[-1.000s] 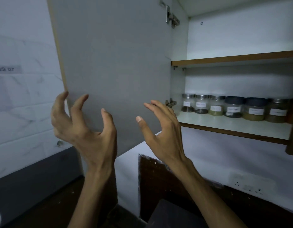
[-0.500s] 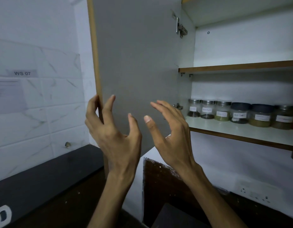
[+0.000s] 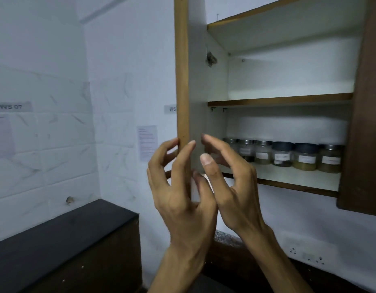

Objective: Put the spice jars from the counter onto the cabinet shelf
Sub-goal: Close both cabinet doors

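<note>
Several labelled spice jars (image 3: 284, 155) stand in a row at the back of the lower cabinet shelf (image 3: 288, 183). The left cabinet door (image 3: 181, 81) shows edge-on, as a wooden strip. My left hand (image 3: 183, 199) holds the door's lower edge, with fingers on both sides of it. Just right of it, my right hand (image 3: 231, 182) is raised in front of the shelf's left end, fingers loosely bent, holding nothing. It hides part of the leftmost jars.
The right cabinet door (image 3: 364, 102) is dark brown and stands at the frame's right. An upper shelf (image 3: 280, 100) sits above the jars. A black counter (image 3: 56, 240) runs along the tiled wall at the lower left. A wall socket (image 3: 305, 253) is below the cabinet.
The left door has swung from showing its broad grey face to edge-on, with my left hand on its edge. Both hands have come closer together, towards the shelf.
</note>
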